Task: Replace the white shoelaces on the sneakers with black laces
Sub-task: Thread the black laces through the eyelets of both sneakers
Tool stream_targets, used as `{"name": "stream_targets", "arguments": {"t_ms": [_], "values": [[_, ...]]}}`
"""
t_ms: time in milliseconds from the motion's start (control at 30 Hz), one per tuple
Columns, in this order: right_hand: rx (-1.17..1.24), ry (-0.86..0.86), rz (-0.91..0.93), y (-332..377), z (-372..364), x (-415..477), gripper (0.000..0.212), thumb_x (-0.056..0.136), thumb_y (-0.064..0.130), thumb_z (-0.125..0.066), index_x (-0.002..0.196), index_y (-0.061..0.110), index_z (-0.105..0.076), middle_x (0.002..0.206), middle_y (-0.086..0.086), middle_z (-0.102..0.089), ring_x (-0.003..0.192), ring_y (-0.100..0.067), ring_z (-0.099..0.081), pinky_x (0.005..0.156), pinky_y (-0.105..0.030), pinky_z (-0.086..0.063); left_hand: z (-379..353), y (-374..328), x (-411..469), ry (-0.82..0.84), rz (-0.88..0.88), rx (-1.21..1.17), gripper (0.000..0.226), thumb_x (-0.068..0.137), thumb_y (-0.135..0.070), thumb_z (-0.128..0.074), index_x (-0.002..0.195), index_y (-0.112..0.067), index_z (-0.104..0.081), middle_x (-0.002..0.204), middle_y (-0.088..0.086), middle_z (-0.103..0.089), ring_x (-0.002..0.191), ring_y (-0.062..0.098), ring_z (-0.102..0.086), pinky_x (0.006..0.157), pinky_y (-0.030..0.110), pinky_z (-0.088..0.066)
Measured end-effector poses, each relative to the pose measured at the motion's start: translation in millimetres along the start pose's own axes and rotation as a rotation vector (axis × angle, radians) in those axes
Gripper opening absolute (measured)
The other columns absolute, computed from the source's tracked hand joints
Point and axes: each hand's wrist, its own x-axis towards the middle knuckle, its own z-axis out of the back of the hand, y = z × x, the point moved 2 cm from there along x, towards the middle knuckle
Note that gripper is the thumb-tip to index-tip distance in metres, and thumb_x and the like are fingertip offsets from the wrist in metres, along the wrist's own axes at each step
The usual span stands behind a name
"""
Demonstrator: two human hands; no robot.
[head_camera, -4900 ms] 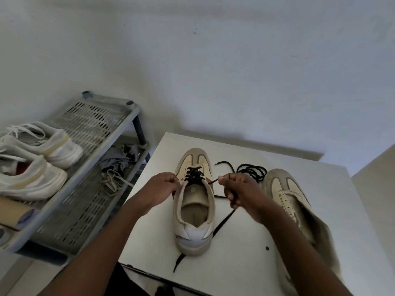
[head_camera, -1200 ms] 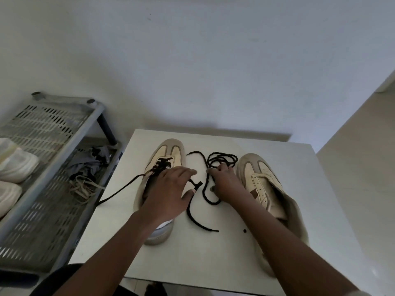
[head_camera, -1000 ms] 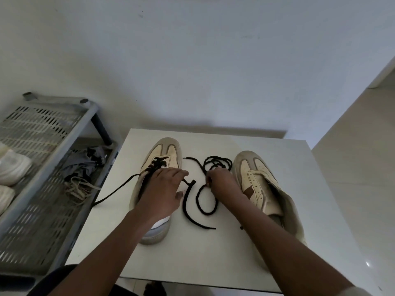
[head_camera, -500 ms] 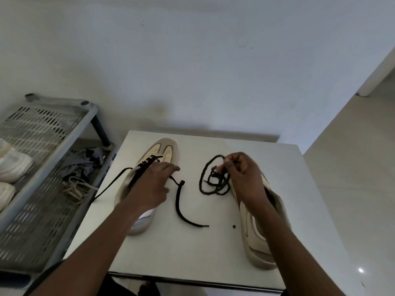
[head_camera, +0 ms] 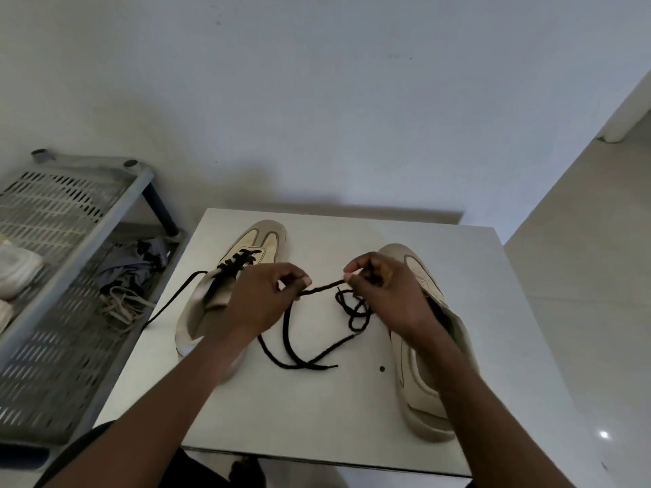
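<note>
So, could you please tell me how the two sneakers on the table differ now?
The left sneaker has a black lace through its front eyelets; the right sneaker shows none. The left sneaker sits farther back on the table; the right sneaker reaches nearer its front edge. Both are beige, toes toward the wall.

Single view, head-worn, wide-angle. The camera looks forward and steeply down from above the near edge of the table (head_camera: 317, 434). Close range: both forearms (head_camera: 148, 417) enter from the bottom edge; the left hand (head_camera: 260, 301) and right hand (head_camera: 387, 294) sit just below frame centre. The table fills the lower middle. The white wall (head_camera: 317, 100) takes the upper half. A shoe rack (head_camera: 63, 241) is at the left margin, the floor (head_camera: 581, 276) at the right.
</note>
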Motion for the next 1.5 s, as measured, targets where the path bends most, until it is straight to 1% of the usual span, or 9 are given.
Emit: {"name": "stream_targets", "arguments": {"t_ms": [133, 267, 400, 567, 667, 867, 1233, 1367, 1500], "values": [[0.329, -0.159, 0.022, -6, 41, 2, 0.013, 0.089, 0.006, -0.063, 0.082, 0.014, -0.07, 0.081, -0.009, -0.07, 0.072, -0.014, -0.059, 0.071, -0.026, -0.046, 11, 4, 6, -0.254, -0.023, 0.002, 0.013, 0.089, -0.031, -0.059, 0.077, -0.034, -0.063, 0.072, -0.002, -0.07, 0.061, 0.008, -0.063, 0.067, 0.03, -0.052], [0.692, -0.366, -0.042, -21, 69, 4, 0.018, 0.096, 0.007, -0.053, 0.086, 0.013, -0.066, 0.053, 0.004, -0.043, 0.043, -0.008, -0.035, 0.045, -0.022, -0.027, 23, 4, 6, -0.546, 0.011, -0.055, 0.025, 0.095, -0.036, -0.051, 0.087, -0.014, -0.06, 0.064, -0.007, -0.059, 0.058, 0.002, -0.057, 0.064, 0.031, -0.048], [0.806, -0.34, -0.005, -15, 70, 1, 0.019, 0.098, 0.009, -0.046, 0.097, 0.014, -0.065, 0.066, 0.003, -0.052, 0.042, -0.008, -0.025, 0.042, -0.018, -0.018, 16, 5, 8, -0.491, 0.122, -0.106, 0.027, 0.09, -0.044, -0.055, 0.097, -0.018, -0.056, 0.072, -0.007, -0.062, 0.066, 0.007, -0.06, 0.072, 0.036, -0.048], [0.296, 0.191, 0.077, 17, 23, -18, 0.027, 0.097, 0.0, -0.047, 0.106, 0.013, -0.068, 0.086, -0.004, -0.072, 0.051, -0.017, -0.053, 0.047, -0.023, -0.034, -20, -26, -12, 0.059, -0.295, -0.14, 0.065, 0.082, -0.04, -0.062, 0.139, -0.017, -0.042, 0.13, -0.005, -0.057, 0.118, 0.006, -0.053, 0.099, 0.017, -0.04], [0.181, 0.266, 0.128, 19, 6, -19, 0.018, 0.095, 0.003, -0.056, 0.104, 0.01, -0.07, 0.088, -0.006, -0.074, 0.073, -0.017, -0.066, 0.06, -0.021, -0.047, -33, -35, -17, 0.26, -0.292, -0.237, 0.04, 0.086, -0.02, -0.065, 0.125, -0.021, -0.056, 0.094, -0.005, -0.07, 0.08, 0.007, -0.068, 0.074, 0.025, -0.053], [0.011, -0.076, 0.035, -5, 24, -6, 0.011, 0.086, 0.018, -0.07, 0.095, 0.026, -0.071, 0.081, 0.011, -0.073, 0.073, -0.017, -0.066, 0.07, -0.041, -0.054, -5, -11, 4, -0.133, -0.063, -0.222, 0.027, 0.095, -0.024, -0.049, 0.073, -0.031, -0.063, 0.056, -0.005, -0.051, 0.051, 0.015, -0.04, 0.056, 0.032, -0.033], [0.094, -0.421, 0.153, -9, 65, -7, 0.011, 0.09, 0.019, -0.067, 0.084, 0.026, -0.071, 0.073, 0.007, -0.069, 0.07, -0.007, -0.063, 0.068, -0.018, -0.045, 39, 23, 16, -0.795, 0.271, -0.506, 0.033, 0.102, -0.02, -0.032, 0.072, -0.025, -0.046, 0.07, -0.004, -0.05, 0.063, 0.009, -0.045, 0.066, 0.027, -0.038], [-0.033, -0.5, 0.206, -3, 66, -10, 0.01, 0.086, 0.023, -0.07, 0.084, 0.033, -0.071, 0.076, 0.013, -0.069, 0.083, -0.014, -0.059, 0.075, -0.024, -0.045, 44, 26, 16, -0.8, 0.366, -0.383, 0.02, 0.099, -0.026, -0.037, 0.096, -0.014, -0.052, 0.097, 0.005, -0.06, 0.086, 0.02, -0.055, 0.077, 0.029, -0.041], [0.064, -0.211, 0.204, 2, 31, -8, 0.013, 0.088, 0.01, -0.068, 0.084, 0.022, -0.073, 0.083, 0.006, -0.072, 0.075, -0.014, -0.066, 0.07, -0.031, -0.053, 8, 2, 5, -0.497, 0.008, 0.161, 0.085, 0.078, -0.045, -0.059, 0.144, 0.0, -0.031, 0.146, 0.018, -0.038, 0.136, 0.029, -0.033, 0.115, 0.042, -0.022]]}}
